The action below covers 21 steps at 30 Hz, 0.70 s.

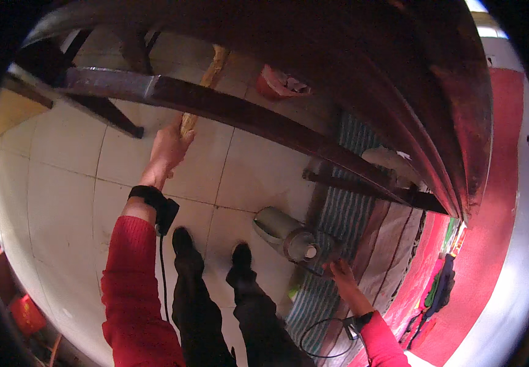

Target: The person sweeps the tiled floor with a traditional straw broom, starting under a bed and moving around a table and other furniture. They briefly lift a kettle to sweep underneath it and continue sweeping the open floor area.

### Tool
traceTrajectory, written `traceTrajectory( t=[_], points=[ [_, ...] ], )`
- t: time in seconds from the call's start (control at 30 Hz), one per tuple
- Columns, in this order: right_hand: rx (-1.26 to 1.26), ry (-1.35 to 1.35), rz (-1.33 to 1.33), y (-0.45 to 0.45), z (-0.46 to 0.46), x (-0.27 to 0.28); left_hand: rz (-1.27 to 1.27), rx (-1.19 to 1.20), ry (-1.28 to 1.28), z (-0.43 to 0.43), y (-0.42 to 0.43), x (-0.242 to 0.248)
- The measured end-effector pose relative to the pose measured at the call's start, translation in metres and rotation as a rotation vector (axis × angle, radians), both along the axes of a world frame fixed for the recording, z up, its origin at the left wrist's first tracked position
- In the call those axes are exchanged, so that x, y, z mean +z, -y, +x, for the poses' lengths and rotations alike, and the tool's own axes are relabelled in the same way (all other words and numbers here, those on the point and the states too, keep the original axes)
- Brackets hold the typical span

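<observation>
My left hand (pixel 170 144) is closed around the lower end of a rough wooden stick (pixel 188 121). The stick runs up behind a dark wooden rail (pixel 227 110), and its far end goes out of sight under the dark tabletop (pixel 264 27). To the right, my right hand (pixel 344 282) is beside the top of a pale green vacuum flask (pixel 280 227) with a light stopper (pixel 310 251). A thin dark handle (pixel 308 268) of the flask comes close to my right fingertips; whether they touch it I cannot tell.
A red container (pixel 282 82) with pale contents stands beyond the rail. Striped cloth (pixel 310 303) hangs or lies along the right side. Dark wooden legs (pixel 113 117) reach the tiled floor (pixel 62 202). Black cables (pixel 162 275) trail from both wrists.
</observation>
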State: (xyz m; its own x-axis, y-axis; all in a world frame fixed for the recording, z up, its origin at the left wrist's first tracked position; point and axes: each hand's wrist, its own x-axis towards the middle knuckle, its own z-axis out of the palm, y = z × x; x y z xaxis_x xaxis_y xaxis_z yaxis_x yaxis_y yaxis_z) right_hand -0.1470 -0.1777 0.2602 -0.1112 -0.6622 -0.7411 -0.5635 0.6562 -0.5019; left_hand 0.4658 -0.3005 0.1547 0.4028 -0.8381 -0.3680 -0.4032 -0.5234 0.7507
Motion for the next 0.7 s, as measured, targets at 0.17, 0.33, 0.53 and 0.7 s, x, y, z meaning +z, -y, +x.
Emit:
traceTrajectory(
  t=[0.17, 0.33, 0.53, 0.7],
  points=[
    [-0.102, 0.027, -0.075, -0.022, -0.015, -0.009, 0.016, -0.189, -0.097, 0.023, 0.026, -0.020],
    [-0.076, 0.016, -0.159, -0.040, -0.028, -0.013, 0.127, -0.065, -0.227, 0.045, 0.018, -0.001],
    [0.225, -0.098, -0.221, -0.036, -0.026, -0.005, 0.045, -0.164, -0.272, 0.058, -0.026, 0.012],
    [-0.052, -0.057, -0.093, -0.030, -0.014, -0.001, 0.075, -0.087, -0.324, 0.035, -0.040, -0.003]
  ],
)
